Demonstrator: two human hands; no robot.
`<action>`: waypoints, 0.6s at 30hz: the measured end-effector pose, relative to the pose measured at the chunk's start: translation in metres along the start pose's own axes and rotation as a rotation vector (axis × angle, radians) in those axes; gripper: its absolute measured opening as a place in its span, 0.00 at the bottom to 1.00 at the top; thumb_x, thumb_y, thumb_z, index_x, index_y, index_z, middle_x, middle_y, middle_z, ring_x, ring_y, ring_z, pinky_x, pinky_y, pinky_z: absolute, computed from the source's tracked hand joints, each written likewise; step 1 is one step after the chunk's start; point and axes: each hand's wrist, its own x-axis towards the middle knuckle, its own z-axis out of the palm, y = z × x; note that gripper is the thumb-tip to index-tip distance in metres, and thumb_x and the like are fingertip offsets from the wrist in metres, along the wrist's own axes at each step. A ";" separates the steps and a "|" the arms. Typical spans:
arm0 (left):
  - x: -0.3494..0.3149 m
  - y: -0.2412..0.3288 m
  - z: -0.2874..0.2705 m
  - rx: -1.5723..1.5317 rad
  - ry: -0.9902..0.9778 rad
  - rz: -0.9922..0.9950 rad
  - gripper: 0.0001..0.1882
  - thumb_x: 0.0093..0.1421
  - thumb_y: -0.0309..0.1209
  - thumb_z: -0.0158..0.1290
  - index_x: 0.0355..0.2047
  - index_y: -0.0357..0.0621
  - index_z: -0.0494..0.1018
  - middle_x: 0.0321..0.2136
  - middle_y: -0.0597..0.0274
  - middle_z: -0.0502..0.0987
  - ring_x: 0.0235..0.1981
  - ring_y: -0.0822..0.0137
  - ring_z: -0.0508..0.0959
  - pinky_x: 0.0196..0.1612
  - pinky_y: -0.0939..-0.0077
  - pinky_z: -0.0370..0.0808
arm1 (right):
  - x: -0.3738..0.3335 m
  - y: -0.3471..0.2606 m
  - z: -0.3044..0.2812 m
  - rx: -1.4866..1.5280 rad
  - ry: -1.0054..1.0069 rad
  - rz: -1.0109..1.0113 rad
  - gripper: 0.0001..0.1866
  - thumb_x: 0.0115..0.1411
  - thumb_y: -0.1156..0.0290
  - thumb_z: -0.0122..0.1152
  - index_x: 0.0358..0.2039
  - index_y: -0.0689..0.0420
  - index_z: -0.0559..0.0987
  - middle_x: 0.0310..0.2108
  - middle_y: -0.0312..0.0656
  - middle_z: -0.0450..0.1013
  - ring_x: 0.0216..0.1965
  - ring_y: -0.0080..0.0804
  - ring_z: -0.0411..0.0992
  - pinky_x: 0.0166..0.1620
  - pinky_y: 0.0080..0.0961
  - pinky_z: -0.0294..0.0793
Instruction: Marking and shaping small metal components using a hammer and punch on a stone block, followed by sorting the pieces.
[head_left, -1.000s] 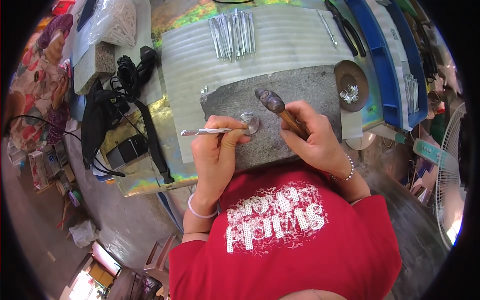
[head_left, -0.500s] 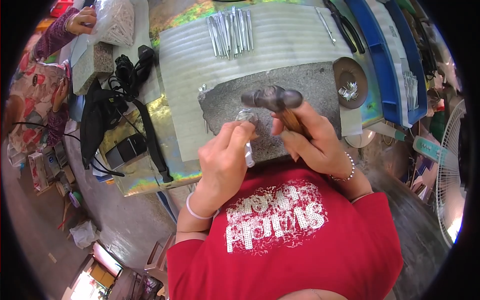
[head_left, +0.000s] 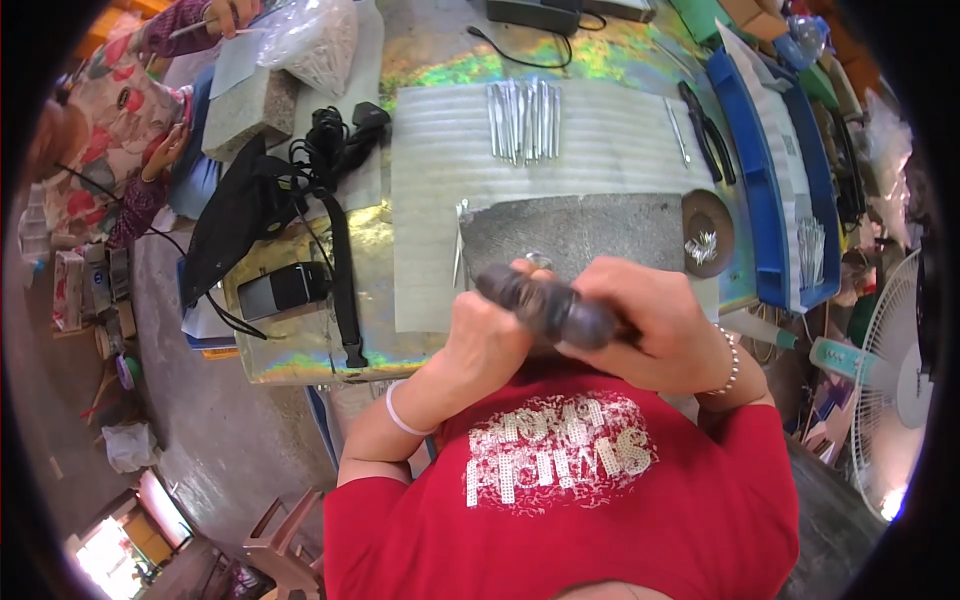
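My right hand (head_left: 665,320) is closed round the handle of a hammer, which it mostly hides. The dark, rounded hammer head (head_left: 545,305) is lifted in front of my chest and covers part of my left hand (head_left: 488,335). That hand is closed too, at the near edge of a grey stone slab (head_left: 600,225). A small shiny silver piece (head_left: 540,260) shows at its fingertips, its shape mostly hidden. Beyond the slab, several thin silver metal strips (head_left: 525,120) lie side by side on a pale foam sheet (head_left: 425,170).
Right of the slab, a brown dish (head_left: 712,215) holds small silver bits. Pliers (head_left: 708,130) and a blue tray (head_left: 755,200) lie farther right. On the left are black straps and cables (head_left: 335,150), a black device (head_left: 285,290) and another person's hand (head_left: 232,15) near a plastic bag (head_left: 320,45).
The view has shifted, so the table sits farther right. The hammer head has come nearer to me and now overlaps my left hand. The silver end below that hand is hidden now.
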 end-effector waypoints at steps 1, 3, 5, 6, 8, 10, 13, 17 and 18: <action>-0.006 -0.003 0.001 0.180 -0.093 -0.112 0.13 0.44 0.23 0.54 0.33 0.45 0.71 0.29 0.60 0.73 0.24 0.59 0.77 0.21 0.68 0.73 | -0.008 -0.001 -0.001 0.156 0.031 0.108 0.20 0.51 0.84 0.59 0.46 0.62 0.69 0.32 0.42 0.68 0.31 0.28 0.69 0.37 0.20 0.68; 0.007 0.005 -0.009 0.062 0.067 -0.056 0.12 0.46 0.21 0.51 0.33 0.43 0.70 0.27 0.59 0.72 0.23 0.60 0.76 0.21 0.69 0.73 | -0.023 -0.005 -0.006 0.224 0.089 0.212 0.19 0.54 0.81 0.58 0.47 0.62 0.67 0.34 0.44 0.70 0.32 0.31 0.74 0.32 0.24 0.72; 0.004 0.002 -0.008 0.057 0.066 -0.054 0.11 0.46 0.19 0.50 0.32 0.41 0.70 0.25 0.59 0.70 0.22 0.61 0.76 0.20 0.69 0.72 | -0.031 -0.013 -0.014 0.211 0.083 0.181 0.20 0.55 0.82 0.57 0.48 0.63 0.67 0.34 0.46 0.70 0.31 0.35 0.75 0.34 0.24 0.73; 0.004 0.001 -0.007 0.019 0.069 -0.069 0.11 0.46 0.19 0.50 0.32 0.41 0.69 0.24 0.59 0.70 0.22 0.61 0.76 0.20 0.69 0.72 | -0.032 -0.017 -0.019 0.080 0.018 0.143 0.21 0.55 0.82 0.57 0.50 0.63 0.66 0.34 0.48 0.71 0.32 0.38 0.75 0.34 0.24 0.74; 0.003 -0.001 -0.004 -0.026 0.073 -0.079 0.12 0.45 0.18 0.50 0.32 0.43 0.69 0.24 0.60 0.69 0.21 0.61 0.75 0.19 0.70 0.71 | -0.034 -0.023 -0.024 -0.141 -0.051 0.043 0.27 0.53 0.83 0.58 0.54 0.63 0.65 0.34 0.51 0.72 0.30 0.43 0.74 0.34 0.28 0.74; 0.005 0.000 -0.007 -0.031 0.076 -0.074 0.12 0.45 0.18 0.51 0.32 0.43 0.69 0.24 0.61 0.69 0.21 0.61 0.75 0.19 0.71 0.70 | -0.039 -0.030 -0.029 -0.213 -0.064 0.037 0.28 0.51 0.84 0.59 0.54 0.64 0.65 0.34 0.51 0.72 0.29 0.42 0.74 0.32 0.28 0.74; 0.006 -0.001 -0.005 -0.034 0.078 -0.062 0.11 0.45 0.18 0.50 0.31 0.43 0.68 0.24 0.61 0.69 0.21 0.61 0.75 0.19 0.71 0.70 | -0.039 -0.036 -0.031 -0.348 -0.072 -0.011 0.30 0.47 0.85 0.61 0.53 0.67 0.66 0.33 0.49 0.73 0.26 0.39 0.73 0.27 0.28 0.73; 0.005 -0.003 -0.005 -0.033 0.068 -0.055 0.11 0.46 0.18 0.50 0.31 0.43 0.68 0.24 0.62 0.69 0.21 0.62 0.75 0.19 0.71 0.70 | -0.039 -0.039 -0.030 -0.443 -0.010 -0.132 0.30 0.44 0.85 0.62 0.51 0.71 0.67 0.30 0.49 0.73 0.22 0.36 0.72 0.22 0.26 0.71; 0.005 -0.003 -0.004 -0.036 0.068 -0.052 0.11 0.46 0.18 0.50 0.31 0.43 0.68 0.24 0.62 0.69 0.21 0.62 0.75 0.19 0.71 0.70 | -0.039 -0.040 -0.030 -0.446 -0.009 -0.130 0.30 0.44 0.85 0.62 0.51 0.71 0.67 0.30 0.49 0.73 0.22 0.36 0.72 0.22 0.26 0.71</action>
